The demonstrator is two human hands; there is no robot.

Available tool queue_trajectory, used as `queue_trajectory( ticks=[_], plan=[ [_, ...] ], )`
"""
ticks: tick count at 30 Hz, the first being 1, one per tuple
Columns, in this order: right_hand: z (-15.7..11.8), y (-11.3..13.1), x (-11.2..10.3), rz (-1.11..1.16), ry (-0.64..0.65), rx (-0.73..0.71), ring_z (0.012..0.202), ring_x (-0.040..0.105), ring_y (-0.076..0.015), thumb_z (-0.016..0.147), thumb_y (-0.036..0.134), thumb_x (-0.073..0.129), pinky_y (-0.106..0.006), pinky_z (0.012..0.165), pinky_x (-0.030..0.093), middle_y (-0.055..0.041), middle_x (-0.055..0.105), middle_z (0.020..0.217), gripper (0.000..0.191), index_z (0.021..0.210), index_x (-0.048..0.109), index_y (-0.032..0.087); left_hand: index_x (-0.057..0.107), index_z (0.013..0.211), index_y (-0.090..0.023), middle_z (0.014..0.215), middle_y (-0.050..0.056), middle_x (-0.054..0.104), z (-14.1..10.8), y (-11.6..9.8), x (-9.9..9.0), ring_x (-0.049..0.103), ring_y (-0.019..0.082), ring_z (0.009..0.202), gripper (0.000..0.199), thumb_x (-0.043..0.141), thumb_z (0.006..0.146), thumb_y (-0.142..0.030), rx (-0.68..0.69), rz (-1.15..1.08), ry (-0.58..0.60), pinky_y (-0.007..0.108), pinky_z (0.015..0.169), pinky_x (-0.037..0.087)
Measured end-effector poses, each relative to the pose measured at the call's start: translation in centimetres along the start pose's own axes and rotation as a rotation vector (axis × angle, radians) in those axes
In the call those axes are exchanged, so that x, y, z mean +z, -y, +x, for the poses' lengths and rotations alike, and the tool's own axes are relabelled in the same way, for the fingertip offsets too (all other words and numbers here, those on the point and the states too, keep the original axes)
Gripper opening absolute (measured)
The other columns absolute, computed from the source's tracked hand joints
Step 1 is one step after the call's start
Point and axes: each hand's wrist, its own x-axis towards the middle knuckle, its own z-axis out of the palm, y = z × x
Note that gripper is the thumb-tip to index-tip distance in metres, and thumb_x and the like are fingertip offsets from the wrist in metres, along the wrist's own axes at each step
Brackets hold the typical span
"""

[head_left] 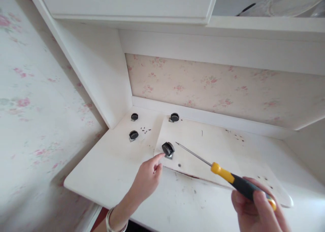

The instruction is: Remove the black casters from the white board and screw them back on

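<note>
My right hand [259, 205] is wrapped round the handle of a yellow and black screwdriver [236, 181]. Its thin metal shaft points up and left, and the tip hangs just right of a black caster wheel [168, 148]. That caster stands on its metal plate near the left corner of a white board [208, 151]. With index finger stretched out and the other fingers curled, my left hand [148, 174] touches the edge of this plate, gripping nothing. Another caster [174, 117] stands at the board's back left corner. A small round dark fitting [179, 165] lies near the front edge.
The board rests on a white desktop [101, 171]. Two more casters, a rear one [134, 116] and a front one [133, 135], stand left of it beside several small screws [145, 130]. A white cabinet [134, 3] overhangs the desk. Floral wallpaper [208, 86] covers the back.
</note>
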Motion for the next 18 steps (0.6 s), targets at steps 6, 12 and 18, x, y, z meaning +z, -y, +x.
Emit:
queue_trajectory(
  ticks=[6,12,18],
  plan=[
    [1.7,2.6,1.5,0.064,0.022,-0.133,0.061,0.053,-0.0131,0.076,0.031,0.068,-0.026,0.048,0.043,-0.0037,0.063,0.081,0.023,0.096,0.070,0.020,0.053,0.137,-0.023,0.096,0.004,0.072,1.8,-0.2,-1.2,0.061,0.014,0.069,0.049,0.037,0.090,-0.019,0.063,0.071,0.060,0.026,0.066,0.046],
    [2.8,3.8,3.8,0.020,0.079,-0.198,0.053,0.048,-0.0122,0.077,0.034,0.070,-0.027,0.043,0.035,-0.0020,0.060,0.074,0.018,0.091,0.071,0.021,0.056,0.134,-0.026,0.130,0.002,0.064,4.3,0.0,-2.5,0.064,0.018,0.108,0.053,0.036,0.087,-0.011,0.210,0.130,0.147,0.029,0.095,0.047],
    [2.3,5.3,6.8,-0.047,0.175,-0.231,0.057,0.044,-0.0111,0.081,0.036,0.069,-0.028,0.047,0.031,-0.0021,0.055,0.077,0.018,0.092,0.072,0.023,0.065,0.123,-0.028,0.125,-0.001,0.067,7.2,-0.1,-3.0,0.065,0.018,0.110,0.052,0.039,0.083,-0.007,0.374,0.130,0.240,0.031,0.099,0.047]
  ],
)
